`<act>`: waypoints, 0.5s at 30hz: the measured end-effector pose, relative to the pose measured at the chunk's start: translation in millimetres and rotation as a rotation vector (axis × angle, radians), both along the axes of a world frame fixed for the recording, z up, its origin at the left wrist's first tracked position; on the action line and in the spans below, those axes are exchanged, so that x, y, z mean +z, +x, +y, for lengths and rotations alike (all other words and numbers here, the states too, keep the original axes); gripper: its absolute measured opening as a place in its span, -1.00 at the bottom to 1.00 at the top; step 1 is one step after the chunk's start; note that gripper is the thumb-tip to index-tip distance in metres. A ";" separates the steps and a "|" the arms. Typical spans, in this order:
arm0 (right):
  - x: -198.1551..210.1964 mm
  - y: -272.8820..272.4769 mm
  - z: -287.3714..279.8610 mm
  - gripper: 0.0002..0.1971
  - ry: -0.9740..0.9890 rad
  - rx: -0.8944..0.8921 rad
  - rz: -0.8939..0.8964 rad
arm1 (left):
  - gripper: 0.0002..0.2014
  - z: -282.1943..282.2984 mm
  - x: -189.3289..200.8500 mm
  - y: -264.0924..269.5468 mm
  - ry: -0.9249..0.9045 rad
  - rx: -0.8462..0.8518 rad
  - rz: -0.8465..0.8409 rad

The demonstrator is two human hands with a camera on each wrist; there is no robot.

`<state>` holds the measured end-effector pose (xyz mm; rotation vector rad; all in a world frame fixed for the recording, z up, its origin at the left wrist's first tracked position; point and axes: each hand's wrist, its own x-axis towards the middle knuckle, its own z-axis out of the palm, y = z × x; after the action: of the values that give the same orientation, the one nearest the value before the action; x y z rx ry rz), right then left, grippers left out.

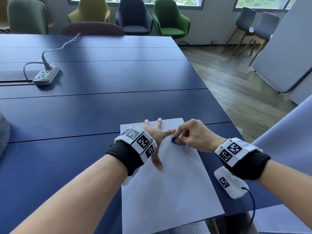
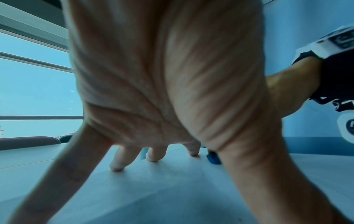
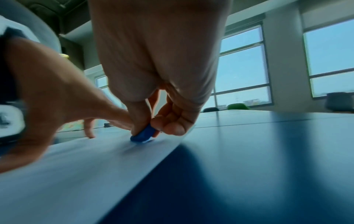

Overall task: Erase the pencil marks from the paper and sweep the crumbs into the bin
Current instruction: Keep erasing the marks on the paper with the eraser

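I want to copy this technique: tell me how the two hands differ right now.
The left hand lies spread on the paper, fingers straight and splayed, while the right hand has its fingers curled. The left hand holds nothing and pins the sheet; the right hand pinches a blue eraser against it. The left hand sits toward the paper's left side, the right hand nearer its right edge. Both wear a marker-covered wrist unit and work at the sheet's far end.

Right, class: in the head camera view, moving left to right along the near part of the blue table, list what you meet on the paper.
Left hand pressing on the paper → blue eraser → right hand pinching it.
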<state>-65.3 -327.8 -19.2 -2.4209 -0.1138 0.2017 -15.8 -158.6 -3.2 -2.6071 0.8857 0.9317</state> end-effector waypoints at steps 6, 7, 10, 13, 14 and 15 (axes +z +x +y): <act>3.7 -10.4 5.4 -0.94 -0.001 0.193 0.158 | 0.39 -0.6 1.0 -1.4 0.019 0.006 -0.006; 4.5 -6.4 4.1 -0.94 -0.015 0.177 0.143 | 0.39 -0.8 0.9 -1.5 0.021 0.005 -0.008; 3.9 5.2 -2.4 -0.96 -0.010 0.051 0.033 | 0.37 -1.0 0.2 -1.1 0.022 0.004 -0.006; 3.0 -4.9 0.2 -0.95 0.011 0.152 0.137 | 0.38 -2.2 1.2 -1.8 0.036 0.005 -0.005; 4.3 -9.2 4.2 -0.93 -0.002 0.217 0.190 | 0.38 -2.0 1.4 -2.0 0.043 0.006 -0.007; 6.0 -10.1 6.0 -0.92 -0.024 0.252 0.210 | 0.38 -2.3 1.6 -1.9 0.047 0.005 -0.010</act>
<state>-75.4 -321.8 -13.2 -2.3876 -0.3224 0.5715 -17.7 -160.9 -1.6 -2.5727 0.8450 0.9291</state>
